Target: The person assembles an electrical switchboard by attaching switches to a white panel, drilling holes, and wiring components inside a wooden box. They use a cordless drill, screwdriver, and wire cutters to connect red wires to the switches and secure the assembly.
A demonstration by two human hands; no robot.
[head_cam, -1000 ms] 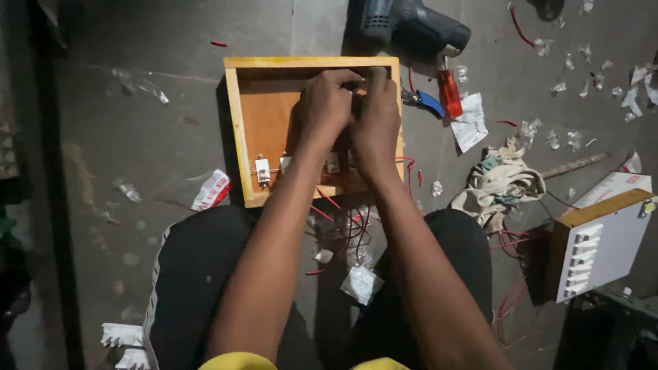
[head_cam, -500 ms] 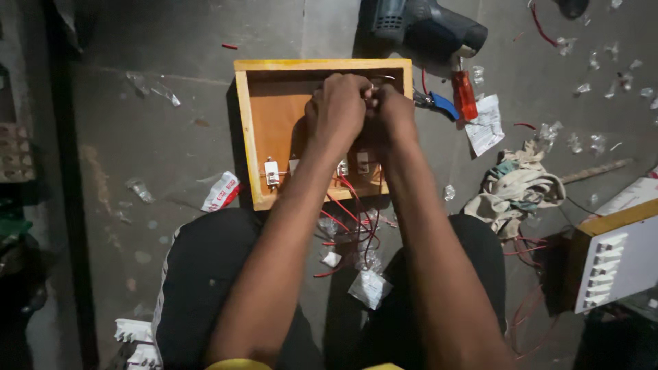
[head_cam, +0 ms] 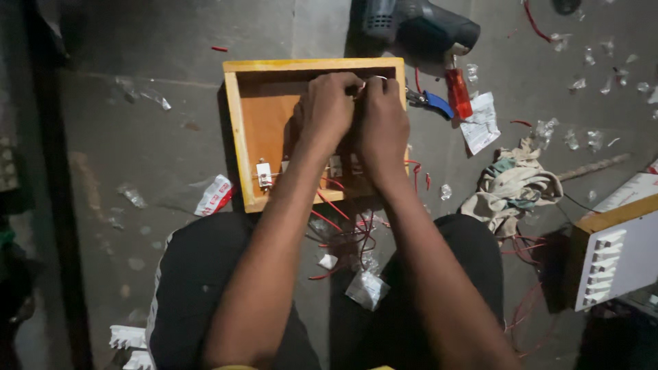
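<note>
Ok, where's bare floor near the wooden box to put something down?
Barest is the floor left of the wooden box, with only a few scraps. Right of it is crowded: drill, pliers, rag. Red wires clutter the space between the knees.

My left hand [head_cam: 327, 109] and right hand [head_cam: 380, 120] sit side by side, touching, inside the wooden box [head_cam: 241, 130] that lies on the floor just ahead of my knees. A switch [head_cam: 264, 173] sits in the box near its left wall, left of my left wrist. Loose wires [head_cam: 343, 229] spill from the box's near edge down between my legs. Behind the box, to its right, lies a power drill [head_cam: 425, 31]; pliers [head_cam: 428, 101] lie just right of the box. A rag [head_cam: 514, 185] lies farther right, and a switch board [head_cam: 610, 264] stands at the far right.
</note>
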